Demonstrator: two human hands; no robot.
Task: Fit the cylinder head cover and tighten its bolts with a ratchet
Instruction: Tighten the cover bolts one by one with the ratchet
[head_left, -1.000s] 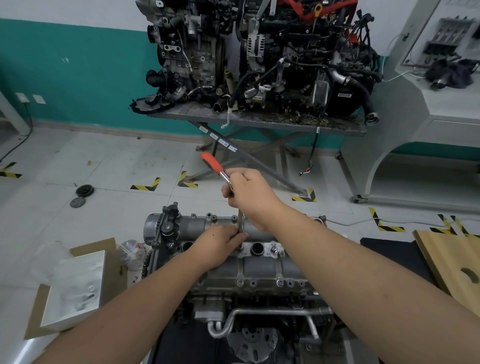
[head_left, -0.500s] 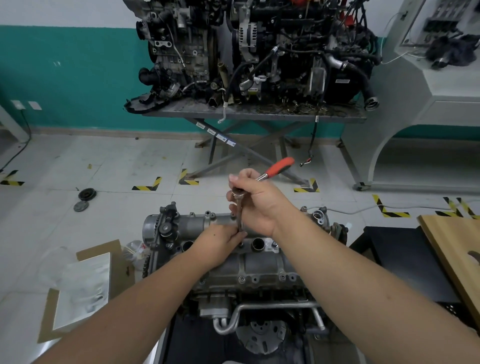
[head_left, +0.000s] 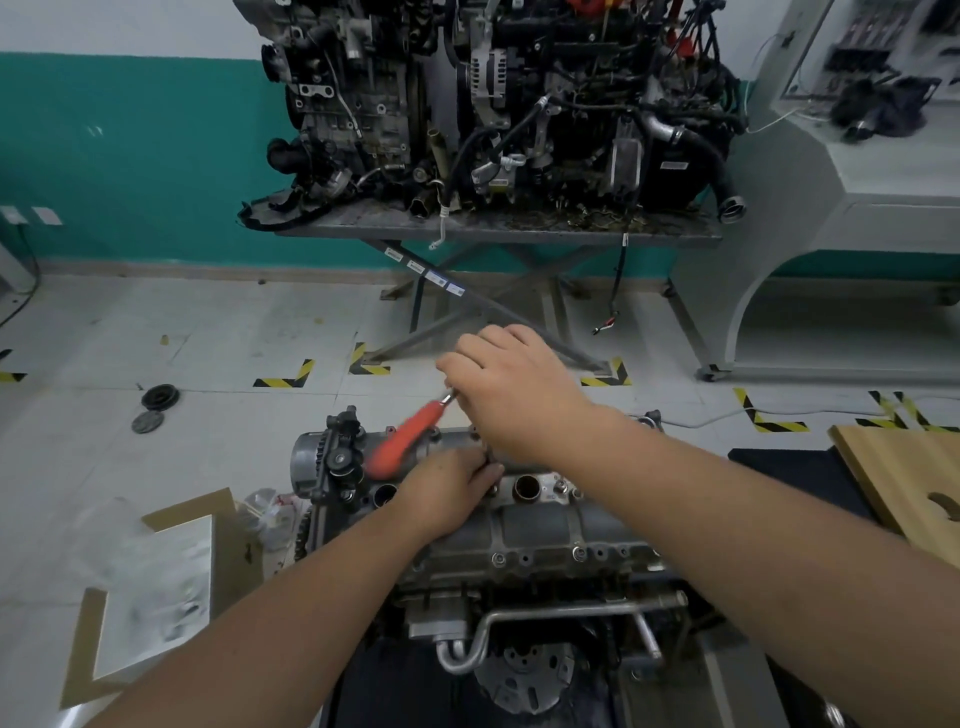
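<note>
Two bare forearms, no sleeves in view, no watch or rings or gloves. Left hand (head_left: 447, 491) and right hand (head_left: 511, 387) uncovered, short nails where fingertips show.

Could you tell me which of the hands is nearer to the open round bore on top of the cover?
The left. The left hand rests on the cover right beside the bore, steadying the extension. The right hand is higher and farther back, gripping the ratchet.

The right hand (head_left: 511, 395) hid the ratchet (head_left: 402, 441) head above the cylinder head cover (head_left: 540, 525); its orange handle was motion-blurred.
</note>
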